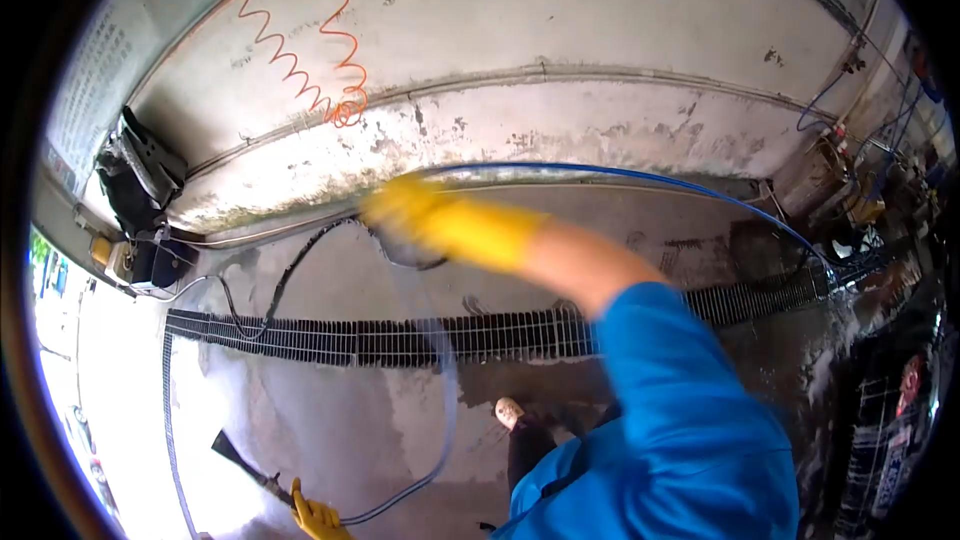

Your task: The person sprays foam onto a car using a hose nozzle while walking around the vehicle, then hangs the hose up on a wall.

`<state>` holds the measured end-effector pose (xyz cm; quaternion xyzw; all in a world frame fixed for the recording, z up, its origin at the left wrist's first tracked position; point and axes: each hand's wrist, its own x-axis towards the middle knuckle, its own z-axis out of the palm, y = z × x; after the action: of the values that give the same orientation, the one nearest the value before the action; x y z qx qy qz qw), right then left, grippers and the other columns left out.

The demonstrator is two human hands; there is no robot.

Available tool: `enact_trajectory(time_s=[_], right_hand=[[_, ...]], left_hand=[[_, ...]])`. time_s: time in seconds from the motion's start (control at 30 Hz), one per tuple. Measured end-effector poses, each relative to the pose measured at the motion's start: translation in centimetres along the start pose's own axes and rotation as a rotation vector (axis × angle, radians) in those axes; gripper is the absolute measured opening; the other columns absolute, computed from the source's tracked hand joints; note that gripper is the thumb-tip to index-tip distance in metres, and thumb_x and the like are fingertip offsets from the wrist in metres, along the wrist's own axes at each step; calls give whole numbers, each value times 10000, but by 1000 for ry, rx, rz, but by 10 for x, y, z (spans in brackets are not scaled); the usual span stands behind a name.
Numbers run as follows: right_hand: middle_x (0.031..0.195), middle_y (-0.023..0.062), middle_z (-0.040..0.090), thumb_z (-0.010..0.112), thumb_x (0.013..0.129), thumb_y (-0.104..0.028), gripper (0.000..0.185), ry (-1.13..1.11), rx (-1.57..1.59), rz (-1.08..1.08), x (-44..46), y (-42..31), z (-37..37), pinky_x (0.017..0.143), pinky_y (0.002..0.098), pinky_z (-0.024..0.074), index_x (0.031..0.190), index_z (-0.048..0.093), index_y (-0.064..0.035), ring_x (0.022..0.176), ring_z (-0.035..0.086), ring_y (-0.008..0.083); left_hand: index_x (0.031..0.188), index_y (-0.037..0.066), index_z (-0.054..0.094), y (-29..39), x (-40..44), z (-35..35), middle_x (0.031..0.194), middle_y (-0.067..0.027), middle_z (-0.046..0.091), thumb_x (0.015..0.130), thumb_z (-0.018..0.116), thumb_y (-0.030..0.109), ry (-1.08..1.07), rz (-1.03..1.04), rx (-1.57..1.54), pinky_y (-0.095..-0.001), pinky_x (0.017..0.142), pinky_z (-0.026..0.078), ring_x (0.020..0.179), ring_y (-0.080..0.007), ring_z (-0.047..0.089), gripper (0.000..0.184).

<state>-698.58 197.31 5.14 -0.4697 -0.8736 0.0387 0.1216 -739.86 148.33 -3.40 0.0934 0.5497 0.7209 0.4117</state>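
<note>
My right hand (400, 213), in a yellow glove, is stretched out across the middle of the view and smeared by motion, so its fingers cannot be made out. A blue hose (600, 170) comes from the right and meets this glove. Below the glove a blurred length of hose (445, 390) hangs down and curves toward the lower left. My left hand (318, 518), also gloved in yellow, is partly cut off by the bottom edge and closed around a black spray gun (265, 482). The gun's wide dark end points up and left.
A metal floor grate (400, 338) crosses the wet floor. A black hose (290, 270) loops over its left part. Orange coiled hoses (350, 40) hang by the stained wall (600, 20). Dark bags (140, 175) are at left. My shoe (508, 411) shows below the grate.
</note>
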Motion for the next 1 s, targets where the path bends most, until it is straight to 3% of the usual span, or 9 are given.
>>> enact_trajectory(time_s=[0.13,0.3,0.5,0.6,0.67,0.7,0.73,0.77,1.0], right_hand=[[1093,86,585,563,820,-280,297,142,246,-735,68,-362,0,867,414,388,1048,623,-99,1031,550,252],[893,68,682,646,750,-284,233,216,261,-1138,49,-516,-69,727,438,438,880,704,-100,866,636,255],[739,50,691,668,669,-263,131,249,233,-906,148,-452,-27,562,437,465,736,717,-161,726,663,271],[707,68,679,665,628,-212,119,465,291,-732,203,-396,7,520,461,454,727,713,-165,629,654,277],[711,66,676,637,666,-211,133,454,233,-648,212,-342,-11,552,455,458,769,716,-179,689,660,278],[731,63,681,621,698,-222,133,259,238,-540,219,-318,-28,586,457,454,783,716,-187,722,660,287],[719,112,675,605,723,-161,140,332,252,-557,188,-275,-70,594,430,483,801,713,-118,691,661,298],[743,117,679,598,734,-164,138,354,194,-515,194,-254,-76,608,436,471,805,707,-121,725,658,301],[823,123,694,596,723,-170,159,402,-67,-315,183,-88,-130,657,445,490,819,715,-127,813,663,311]], left_hand=[[1395,48,361,37,21,-2,495,64,180,1009,317,312,219,82,66,-202,282,131,333,-44,140,470],[1389,47,377,71,18,-5,500,64,183,1007,326,294,372,177,107,-197,289,129,337,-41,138,457],[1382,46,397,75,23,-4,505,64,187,1006,338,272,389,209,105,-191,297,127,341,-38,135,443],[1379,46,407,67,27,5,508,64,188,1005,343,261,358,210,103,-188,302,126,344,-37,134,436],[1376,46,413,57,35,9,509,64,190,1004,347,254,299,215,81,-186,305,125,345,-35,133,432],[1375,46,417,54,39,11,510,64,190,1004,349,250,278,223,73,-185,306,125,346,-35,132,430],[1374,45,420,46,45,6,511,64,191,1003,351,247,222,236,55,-184,307,125,347,-34,132,428],[1337,40,475,55,28,74,521,64,193,1003,363,238,341,210,120,-181,317,121,355,-29,130,405],[1320,46,499,40,77,169,525,66,177,991,402,229,164,185,172,-183,324,110,355,-28,125,389]])
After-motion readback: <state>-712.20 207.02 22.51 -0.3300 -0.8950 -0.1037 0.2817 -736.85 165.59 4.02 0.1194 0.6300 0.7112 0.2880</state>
